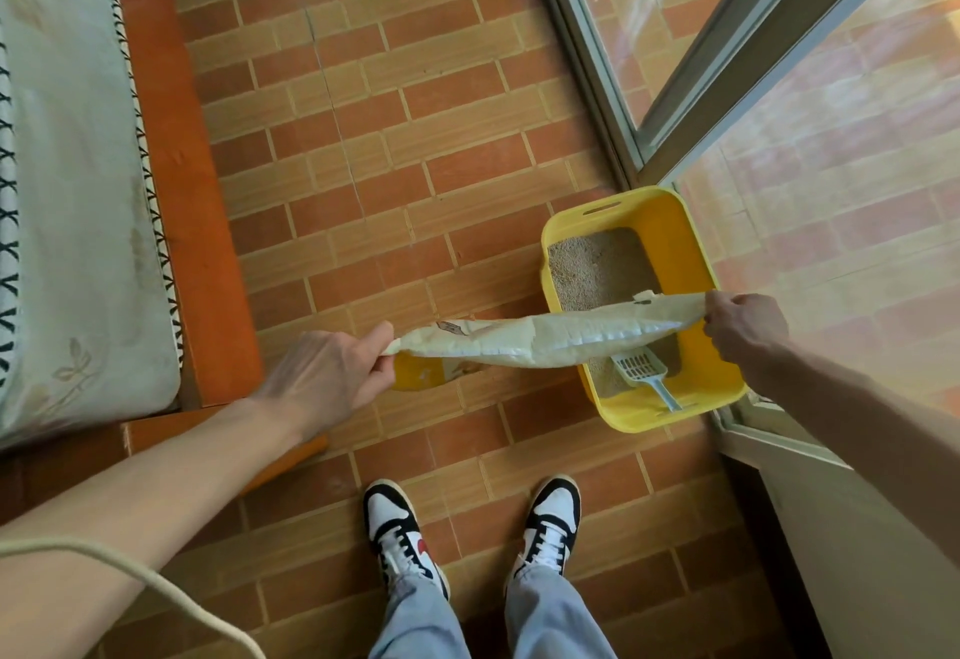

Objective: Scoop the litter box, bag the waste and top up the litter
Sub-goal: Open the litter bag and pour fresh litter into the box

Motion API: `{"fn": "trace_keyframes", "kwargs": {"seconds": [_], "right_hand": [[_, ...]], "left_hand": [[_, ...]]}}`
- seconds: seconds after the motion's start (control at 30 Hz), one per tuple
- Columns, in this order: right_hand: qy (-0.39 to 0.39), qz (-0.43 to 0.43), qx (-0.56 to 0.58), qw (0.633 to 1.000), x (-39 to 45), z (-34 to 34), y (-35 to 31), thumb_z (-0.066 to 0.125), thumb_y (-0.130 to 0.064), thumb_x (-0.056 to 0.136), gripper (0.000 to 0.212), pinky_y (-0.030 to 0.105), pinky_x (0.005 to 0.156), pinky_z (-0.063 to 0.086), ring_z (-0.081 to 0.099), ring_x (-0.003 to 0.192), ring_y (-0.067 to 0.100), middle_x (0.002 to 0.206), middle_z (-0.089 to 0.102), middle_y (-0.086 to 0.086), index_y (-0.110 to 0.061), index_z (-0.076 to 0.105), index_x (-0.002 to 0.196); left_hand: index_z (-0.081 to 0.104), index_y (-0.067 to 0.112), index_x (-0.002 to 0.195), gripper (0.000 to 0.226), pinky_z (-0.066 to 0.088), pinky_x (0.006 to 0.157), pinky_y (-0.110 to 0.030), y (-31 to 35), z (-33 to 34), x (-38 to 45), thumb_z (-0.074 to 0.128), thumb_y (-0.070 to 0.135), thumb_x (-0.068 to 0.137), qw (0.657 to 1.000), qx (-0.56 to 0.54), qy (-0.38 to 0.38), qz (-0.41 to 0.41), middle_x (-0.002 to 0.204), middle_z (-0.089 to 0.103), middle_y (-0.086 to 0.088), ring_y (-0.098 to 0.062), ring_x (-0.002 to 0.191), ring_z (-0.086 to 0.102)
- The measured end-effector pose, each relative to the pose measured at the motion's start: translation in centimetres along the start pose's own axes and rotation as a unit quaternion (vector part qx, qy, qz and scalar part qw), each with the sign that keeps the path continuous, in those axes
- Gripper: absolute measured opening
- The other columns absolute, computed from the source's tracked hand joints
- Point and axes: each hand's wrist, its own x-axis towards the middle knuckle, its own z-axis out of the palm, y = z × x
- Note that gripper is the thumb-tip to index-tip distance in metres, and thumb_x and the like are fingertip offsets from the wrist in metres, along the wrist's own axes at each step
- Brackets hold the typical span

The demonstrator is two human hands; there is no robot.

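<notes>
A yellow litter box (691, 263) stands on the tiled floor beside the glass door, with tan litter (597, 268) covering its far half. A pale blue scoop (644, 372) lies inside near the front wall. A cream litter bag (550, 336) with a yellow lower part hangs stretched sideways over the box's near end. My left hand (332, 372) pinches the bag's left end. My right hand (743, 320) grips its right end above the box's right rim.
A mattress on an orange wooden frame (171, 180) fills the left side. A sliding glass door frame (613, 102) runs along the right. My two feet in black-and-white sneakers (400, 528) stand on the brick-pattern floor. A cream cord (171, 601) crosses the lower left.
</notes>
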Motion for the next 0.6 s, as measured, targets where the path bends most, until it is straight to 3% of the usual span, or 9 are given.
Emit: {"fn": "trace_keyframes", "kwargs": {"seconds": [0.1, 0.3, 0.37, 0.47, 0.6], "right_hand": [[0.014, 0.009, 0.044, 0.999, 0.7, -0.2, -1.3, 0.05, -0.029, 0.1, 0.04, 0.034, 0.056, 0.037, 0.047, 0.055, 0.022, 0.067, 0.057, 0.011, -0.007, 0.062, 0.069], [0.009, 0.02, 0.081, 0.997, 2.4, -0.2, -3.6, 0.05, -0.026, 0.102, 0.03, 0.031, 0.051, 0.035, 0.044, 0.055, 0.019, 0.069, 0.054, 0.009, -0.005, 0.066, 0.089], [0.018, 0.021, 0.086, 0.996, 2.9, 0.0, -4.3, 0.049, -0.026, 0.103, 0.029, 0.031, 0.051, 0.036, 0.044, 0.055, 0.019, 0.069, 0.054, 0.007, -0.005, 0.065, 0.092], [0.011, 0.025, 0.092, 0.995, 3.6, 0.1, -4.9, 0.053, -0.025, 0.102, 0.024, 0.029, 0.053, 0.036, 0.045, 0.058, 0.017, 0.07, 0.055, 0.005, -0.006, 0.065, 0.094], [0.021, 0.01, 0.082, 0.996, 4.2, -0.3, -5.5, 0.051, -0.028, 0.103, 0.026, 0.028, 0.055, 0.04, 0.051, 0.062, 0.018, 0.076, 0.06, 0.006, -0.007, 0.064, 0.096]], "left_hand": [[0.046, 0.017, 0.082, 0.029, 0.009, 0.035, -0.016, 0.5, -0.6, 1.0, 0.073, 0.01, 0.088, 0.999, -0.025, 0.027, -0.009, 0.045, 0.025, 0.015, -0.006, 0.032, 0.018], [0.046, 0.016, 0.076, 0.03, 0.005, 0.038, -0.016, 1.3, -0.7, 2.3, 0.074, 0.008, 0.085, 0.997, -0.045, 0.059, -0.019, 0.048, 0.018, 0.017, -0.008, 0.034, 0.017], [0.044, 0.019, 0.077, 0.031, 0.013, 0.035, -0.017, 1.2, -0.1, 2.8, 0.071, 0.009, 0.088, 0.993, -0.071, 0.087, -0.029, 0.048, 0.02, 0.017, -0.008, 0.034, 0.02], [0.043, 0.021, 0.077, 0.021, 0.033, 0.034, -0.033, 1.3, 1.0, 3.3, 0.054, 0.023, 0.095, 0.984, -0.124, 0.113, -0.054, 0.046, 0.036, 0.008, -0.017, 0.034, 0.035], [0.04, 0.029, 0.076, 0.023, 0.033, 0.041, -0.035, 2.0, 2.1, 3.8, 0.05, 0.03, 0.096, 0.959, -0.226, 0.133, -0.109, 0.051, 0.047, 0.0, -0.023, 0.041, 0.045]]}}
